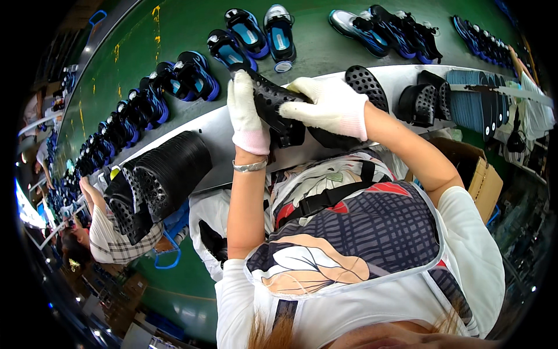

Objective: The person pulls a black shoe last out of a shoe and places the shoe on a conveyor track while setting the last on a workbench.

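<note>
A black perforated insole (269,100) is bent and tilted between my two gloved hands. My left hand (246,110) wraps its left side, with the thumb along the edge. From the right, my right hand (328,107) grips the same piece, its fingers pressed onto the upper surface. A second black perforated insole (367,84) lies just past my right wrist on the grey metal ledge (395,87). Part of another black piece (331,138) shows under my right hand, and I cannot make out its shape.
Stacked black perforated insoles (168,168) stand at the left; smaller stacks (417,103) and blue-grey insoles (465,96) stand right. Shoes (247,35) line the green conveyor (314,35). A cardboard box (479,180) is by my right elbow. Another person (116,235) sits at the left.
</note>
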